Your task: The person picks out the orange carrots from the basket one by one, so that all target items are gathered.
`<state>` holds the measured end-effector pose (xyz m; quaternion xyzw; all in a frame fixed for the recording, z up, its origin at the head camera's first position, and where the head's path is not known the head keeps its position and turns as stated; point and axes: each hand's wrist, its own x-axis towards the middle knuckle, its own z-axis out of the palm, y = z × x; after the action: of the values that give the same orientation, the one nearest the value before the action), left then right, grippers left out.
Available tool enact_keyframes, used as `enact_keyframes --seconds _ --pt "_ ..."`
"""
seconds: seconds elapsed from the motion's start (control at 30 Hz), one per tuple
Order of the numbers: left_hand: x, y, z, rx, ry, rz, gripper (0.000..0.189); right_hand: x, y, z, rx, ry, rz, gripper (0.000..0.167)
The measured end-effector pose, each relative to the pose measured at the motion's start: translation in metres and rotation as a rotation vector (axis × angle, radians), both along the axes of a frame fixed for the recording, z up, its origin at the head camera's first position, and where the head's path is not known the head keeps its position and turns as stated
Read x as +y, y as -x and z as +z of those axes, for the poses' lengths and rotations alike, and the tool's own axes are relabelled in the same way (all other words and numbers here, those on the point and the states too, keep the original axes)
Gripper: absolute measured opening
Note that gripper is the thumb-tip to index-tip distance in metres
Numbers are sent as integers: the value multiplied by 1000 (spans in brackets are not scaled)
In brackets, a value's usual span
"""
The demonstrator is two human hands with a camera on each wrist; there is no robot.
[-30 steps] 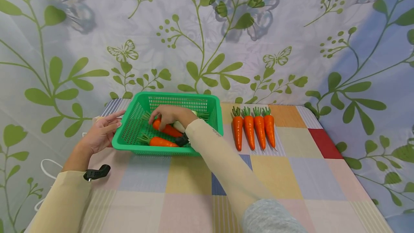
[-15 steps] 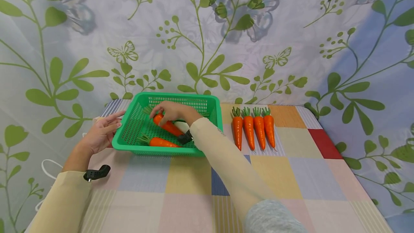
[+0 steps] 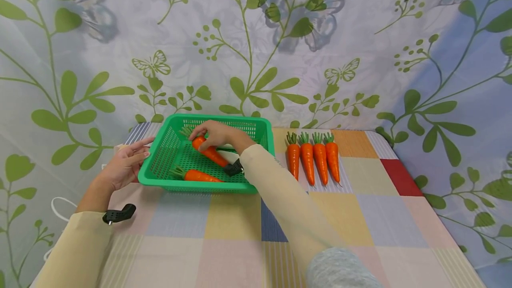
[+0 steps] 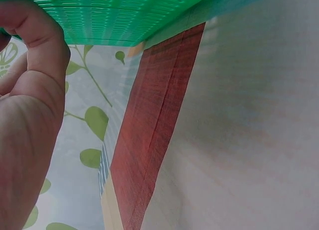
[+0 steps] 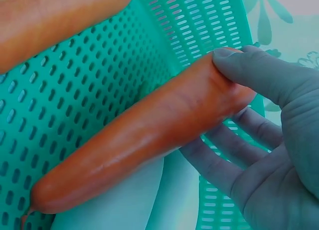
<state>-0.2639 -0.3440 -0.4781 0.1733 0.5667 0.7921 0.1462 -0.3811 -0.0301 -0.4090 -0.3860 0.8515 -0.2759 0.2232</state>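
Inside a green plastic basket [image 3: 206, 189], my right hand [image 3: 218, 133] holds a carrot [image 3: 212, 152] near its leafy top, thumb on one side and fingers beneath. In the right wrist view the carrot [image 5: 134, 135] slants with its thin tip toward the lower left. Under it show smooth white vegetables [image 5: 114, 202], largely covered. Another carrot [image 3: 202, 176] lies along the basket's near side. My left hand [image 3: 127, 163] rests its outstretched fingers at the basket's left rim; in the left wrist view a bent digit [image 4: 45, 46] overlaps the basket wall [image 4: 114, 21].
Several carrots [image 3: 307, 159] lie side by side, tops away from me, to the right of the basket. A patchwork cloth [image 3: 236, 221] covers the table, and a leaf-printed curtain [image 3: 256, 43] hangs behind it. A white cable [image 3: 60, 199] shows at the left edge.
My right hand has shifted slightly up and to the right with the carrot, moving it away from the carrot at the near side. The left hand and basket stay put.
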Motion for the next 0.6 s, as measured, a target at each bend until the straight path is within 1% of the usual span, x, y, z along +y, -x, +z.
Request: enact_keyframes --seconds 0.1,0.23,0.3,0.37,0.5,0.6 --pt "0 0 0 1 3 1 53 2 0 0 6 17 -14 35" --pt "0 -1 0 -2 5 4 53 6 1 1 -34 64 -42 34" --pt "0 -1 0 -2 4 4 53 9 0 4 -67 91 -56 35" --pt "0 -2 0 0 6 4 54 12 -1 7 -81 118 -59 38" --pt "0 -2 0 1 18 11 54 18 -4 16 -85 179 -59 45" --pt "0 -3 1 -5 25 16 54 24 -6 21 -88 228 -73 46"
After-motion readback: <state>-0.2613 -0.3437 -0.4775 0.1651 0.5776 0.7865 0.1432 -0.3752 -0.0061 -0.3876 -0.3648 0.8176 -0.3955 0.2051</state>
